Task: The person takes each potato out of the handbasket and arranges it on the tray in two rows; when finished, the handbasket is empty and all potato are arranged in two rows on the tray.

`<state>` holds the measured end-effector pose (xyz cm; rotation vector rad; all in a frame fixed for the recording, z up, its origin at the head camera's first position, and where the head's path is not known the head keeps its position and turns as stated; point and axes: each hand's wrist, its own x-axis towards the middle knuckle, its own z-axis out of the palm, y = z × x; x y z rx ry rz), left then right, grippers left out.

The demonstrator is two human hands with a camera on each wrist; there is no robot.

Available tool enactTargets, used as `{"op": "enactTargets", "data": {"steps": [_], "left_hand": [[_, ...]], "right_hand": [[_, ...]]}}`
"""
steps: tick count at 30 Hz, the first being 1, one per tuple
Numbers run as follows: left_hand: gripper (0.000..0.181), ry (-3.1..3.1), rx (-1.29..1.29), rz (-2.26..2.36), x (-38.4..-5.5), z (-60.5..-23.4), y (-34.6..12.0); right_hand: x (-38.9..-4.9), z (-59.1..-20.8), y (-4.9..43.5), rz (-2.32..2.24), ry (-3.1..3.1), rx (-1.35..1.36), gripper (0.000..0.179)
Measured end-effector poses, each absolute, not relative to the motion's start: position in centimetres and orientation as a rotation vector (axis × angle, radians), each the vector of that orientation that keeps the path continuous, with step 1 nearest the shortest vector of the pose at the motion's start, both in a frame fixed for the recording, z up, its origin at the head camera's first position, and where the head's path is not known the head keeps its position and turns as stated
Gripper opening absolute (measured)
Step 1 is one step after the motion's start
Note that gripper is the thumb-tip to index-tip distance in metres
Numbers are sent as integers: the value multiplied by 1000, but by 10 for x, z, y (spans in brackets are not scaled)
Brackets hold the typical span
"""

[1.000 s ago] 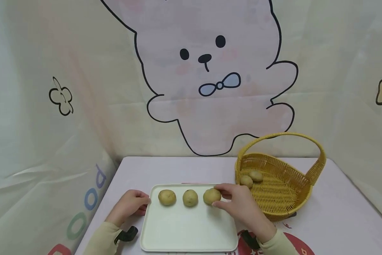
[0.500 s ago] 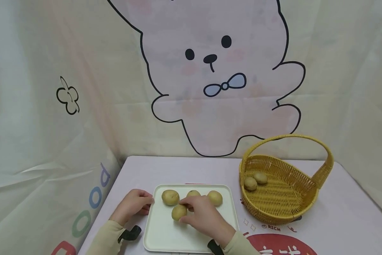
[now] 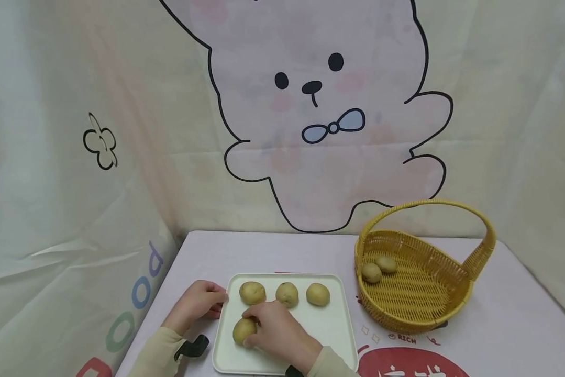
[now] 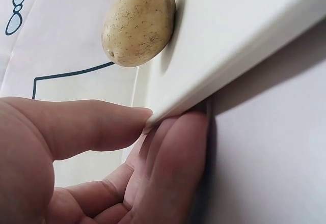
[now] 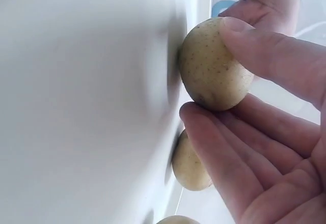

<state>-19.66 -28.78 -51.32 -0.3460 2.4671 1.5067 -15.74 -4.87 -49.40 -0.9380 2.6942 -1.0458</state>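
My right hand [image 3: 282, 332] pinches a round potato [image 3: 243, 331] between thumb and fingers over the front left part of the white tray [image 3: 327, 337]. In the right wrist view the thumb lies on top of this potato [image 5: 214, 66], which is at the tray surface; whether it touches is hard to tell. Behind it, a row of three potatoes lies along the tray's far side: left [image 3: 252, 292], middle [image 3: 287, 295] and right [image 3: 318, 294]. My left hand [image 3: 195, 306] grips the tray's left edge, thumb above and fingers beneath, as the left wrist view shows.
A yellow wicker basket [image 3: 414, 293] with a tall handle stands right of the tray and holds two potatoes [image 3: 378, 268]. The white table [image 3: 263, 251] has red printing at its front right. A cartoon-printed curtain [image 3: 339, 178] hangs behind.
My right hand has moved left and nearer across the tray, from beside the right potato to the front left, carrying a potato. The left hand keeps its grip on the edge.
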Motion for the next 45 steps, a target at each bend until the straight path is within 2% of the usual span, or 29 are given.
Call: {"op": "enactTargets", "data": {"steps": [29,45], "left_hand": [[17,2475,-372,1482,-199,-513,-287],[18,2467,-369,1493,-200,-517,-288]], "right_hand": [[-154,-487,-48,-991,2671,-955,39],[-158,-481,-40,-984,2649,-887,44]]}}
